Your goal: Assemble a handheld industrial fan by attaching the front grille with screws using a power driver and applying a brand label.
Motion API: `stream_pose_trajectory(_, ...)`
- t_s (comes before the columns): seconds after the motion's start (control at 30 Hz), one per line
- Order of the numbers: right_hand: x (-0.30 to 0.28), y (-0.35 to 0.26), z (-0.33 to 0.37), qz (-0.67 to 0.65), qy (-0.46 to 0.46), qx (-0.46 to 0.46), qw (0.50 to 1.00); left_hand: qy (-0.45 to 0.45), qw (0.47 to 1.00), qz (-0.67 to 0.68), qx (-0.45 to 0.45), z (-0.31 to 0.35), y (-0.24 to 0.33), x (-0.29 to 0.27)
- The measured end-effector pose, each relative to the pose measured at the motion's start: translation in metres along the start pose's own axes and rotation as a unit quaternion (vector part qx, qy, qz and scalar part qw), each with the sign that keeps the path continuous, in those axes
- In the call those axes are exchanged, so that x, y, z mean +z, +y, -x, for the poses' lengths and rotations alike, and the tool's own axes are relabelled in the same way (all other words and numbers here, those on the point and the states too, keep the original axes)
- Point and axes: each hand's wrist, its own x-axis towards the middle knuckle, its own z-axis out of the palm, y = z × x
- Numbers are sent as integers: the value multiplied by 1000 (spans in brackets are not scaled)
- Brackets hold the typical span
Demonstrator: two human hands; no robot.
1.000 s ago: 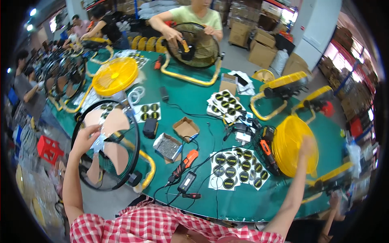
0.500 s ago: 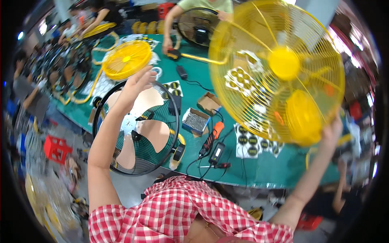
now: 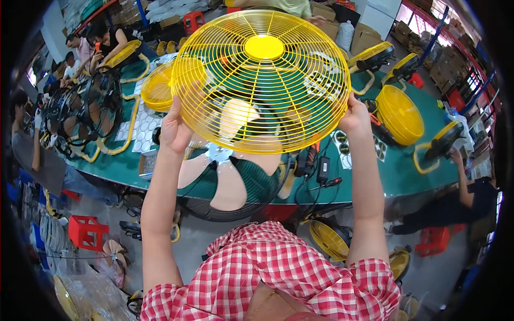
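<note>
The left hand (image 3: 176, 131) grips the left rim of a yellow grille (image 3: 264, 48), the right hand (image 3: 354, 116) its right rim, raised above the green tabletop (image 3: 401, 168), partly covering pale fan blades (image 3: 230, 188). Stacked yellow covers (image 3: 400, 116) sit right.

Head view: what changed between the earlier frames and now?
The right hand has lifted a yellow grille from the stack on the right and brought it leftward, partly in front of the pale fan blades. The left hand has left the blades and now holds the grille's left edge. The remaining stack still sits on the green table.
</note>
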Motion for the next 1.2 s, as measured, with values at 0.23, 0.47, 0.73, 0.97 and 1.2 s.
stream_pose_trajectory(0.23, -1, 55, 22, 12, 24, 36, 999, 31, 999, 21, -18, 44, 37, -28)
stream_pose_trajectory(0.47, -36, 68, 33, 93, -158, 124, 975, -21, 995, 95, 2, 71, 74, -64)
stream_pose_trajectory(0.73, -37, 67, 65, 236, -288, 113, 921, -58, 996, 62, 15, 89, 88, -83)
stream_pose_trajectory(0.97, -41, 53, -19, 234, -114, 32, 965, -117, 993, 27, -15, 51, 59, -75)
stream_pose_trajectory(1.2, -98, 0, 48, 236, 54, -149, 959, 109, 837, -536, -18, 51, 20, 0)
